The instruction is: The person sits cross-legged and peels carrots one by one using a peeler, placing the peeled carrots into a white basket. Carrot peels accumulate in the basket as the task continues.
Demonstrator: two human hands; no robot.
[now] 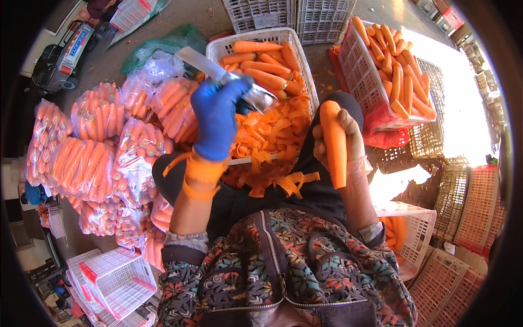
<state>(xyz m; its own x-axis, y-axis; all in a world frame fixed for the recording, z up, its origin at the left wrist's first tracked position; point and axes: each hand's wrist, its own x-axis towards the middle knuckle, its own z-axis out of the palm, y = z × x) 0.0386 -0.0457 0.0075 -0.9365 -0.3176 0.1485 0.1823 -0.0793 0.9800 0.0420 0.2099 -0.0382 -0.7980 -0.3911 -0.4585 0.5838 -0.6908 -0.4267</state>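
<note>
My left hand, in a blue glove, grips a metal peeler above the crate, its flat handle pointing up and left. Orange peel strips cling around that wrist. My right hand, in a soiled glove, holds a smooth, peeled-looking carrot nearly upright over my right thigh. The peeler and this carrot are apart. Between my knees stands a white plastic crate, with whole carrots at its far end and a heap of peelings nearer me. More peel strips hang over my lap.
Clear bags of carrots are piled at my left. A crate of carrots stands at the right, another crate with carrots beside my right elbow. Stacked crates rise ahead; a white-and-red crate sits lower left.
</note>
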